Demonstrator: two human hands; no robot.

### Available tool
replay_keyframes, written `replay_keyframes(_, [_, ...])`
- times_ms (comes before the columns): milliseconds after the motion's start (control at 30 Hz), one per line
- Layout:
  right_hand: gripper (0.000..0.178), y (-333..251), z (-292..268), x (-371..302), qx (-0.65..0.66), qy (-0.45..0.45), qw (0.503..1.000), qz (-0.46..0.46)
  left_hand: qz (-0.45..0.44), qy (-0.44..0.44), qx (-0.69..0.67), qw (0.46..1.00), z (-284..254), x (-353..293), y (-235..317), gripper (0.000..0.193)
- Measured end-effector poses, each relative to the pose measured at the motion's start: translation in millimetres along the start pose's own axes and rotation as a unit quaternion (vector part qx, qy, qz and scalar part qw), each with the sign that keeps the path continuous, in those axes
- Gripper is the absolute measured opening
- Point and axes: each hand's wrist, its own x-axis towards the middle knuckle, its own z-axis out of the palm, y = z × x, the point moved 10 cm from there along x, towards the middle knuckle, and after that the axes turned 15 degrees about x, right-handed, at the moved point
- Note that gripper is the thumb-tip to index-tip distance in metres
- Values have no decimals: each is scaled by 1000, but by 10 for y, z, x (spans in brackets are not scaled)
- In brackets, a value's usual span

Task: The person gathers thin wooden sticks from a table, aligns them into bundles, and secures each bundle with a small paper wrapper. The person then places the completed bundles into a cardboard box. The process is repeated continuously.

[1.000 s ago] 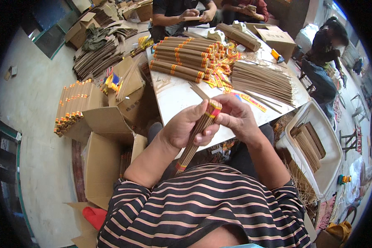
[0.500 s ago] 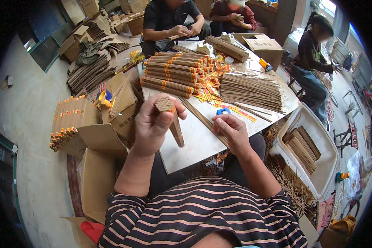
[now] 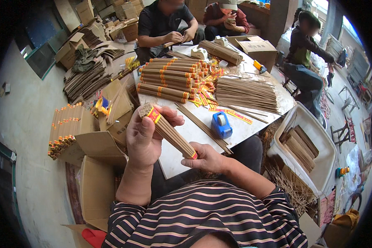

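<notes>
A bundle of brown incense sticks is held slanting above the near side of the white table. Its two ends are wrapped with red and yellow paper bands. My left hand is closed round the upper left end, just below the cut tips. The lower right end is gripped by my right hand, thumb over the band. A blue tape dispenser stands on the table beyond my right hand. Beside it lie several loose sticks. Farther back is a stack of banded bundles.
Unbanded sticks and loose paper bands lie at the table's middle and right. A white tub holding sticks stands at right. Open cartons and more bundles are at left. Two people sit across the table; another sits at right.
The bundle has tilted from nearly end-on to slanting down rightward. My right hand has moved left and down from beside the tape dispenser and taken the bundle's lower end, uncovering the dispenser.
</notes>
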Motion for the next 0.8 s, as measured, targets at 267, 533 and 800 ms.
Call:
replay_keyframes(267, [25, -32, 38, -90, -68, 73, 995, 22, -39, 71, -70, 994, -194, 61, -255, 22])
replay_keyframes(533, [23, 10, -112, -88, -157, 145, 977, -16, -59, 116, -36, 991, -255, 131, -384, 28])
replay_keyframes(800, [33, 64, -73, -124, -11, 70, 994, 81, -89, 140, -111, 980, -639, 271, -463, 26])
